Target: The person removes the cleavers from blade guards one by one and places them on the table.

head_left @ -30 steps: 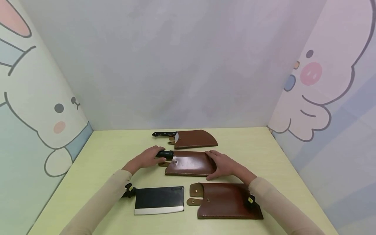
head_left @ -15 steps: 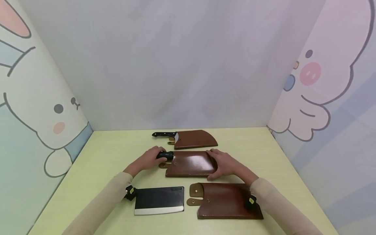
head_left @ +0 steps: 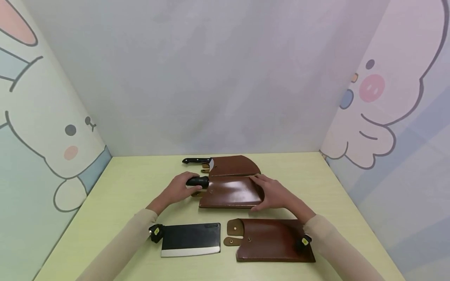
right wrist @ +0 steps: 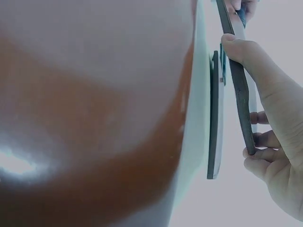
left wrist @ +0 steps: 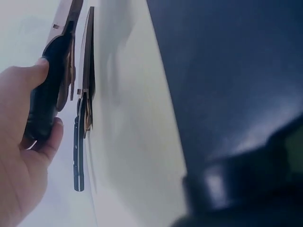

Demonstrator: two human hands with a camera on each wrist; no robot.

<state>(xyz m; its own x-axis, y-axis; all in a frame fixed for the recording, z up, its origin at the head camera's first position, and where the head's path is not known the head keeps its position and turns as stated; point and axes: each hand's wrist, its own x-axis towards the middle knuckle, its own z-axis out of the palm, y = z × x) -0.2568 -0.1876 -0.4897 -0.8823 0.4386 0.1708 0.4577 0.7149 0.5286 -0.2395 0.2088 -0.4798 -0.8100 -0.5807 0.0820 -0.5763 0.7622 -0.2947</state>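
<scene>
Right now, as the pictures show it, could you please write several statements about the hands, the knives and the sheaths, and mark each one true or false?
1. The left hand holds the black handle at the middle sheath. True.
2. The cleaver lies on the table, outside any sheath. True.
3. The right hand holds the cleaver. False: it holds the middle sheath.
4. The middle sheath rests on the table. False: it is lifted off the table.
5. The front sheath shows no handle. True.
6. The cleaver is wholly black. False: its edge is silver.
</scene>
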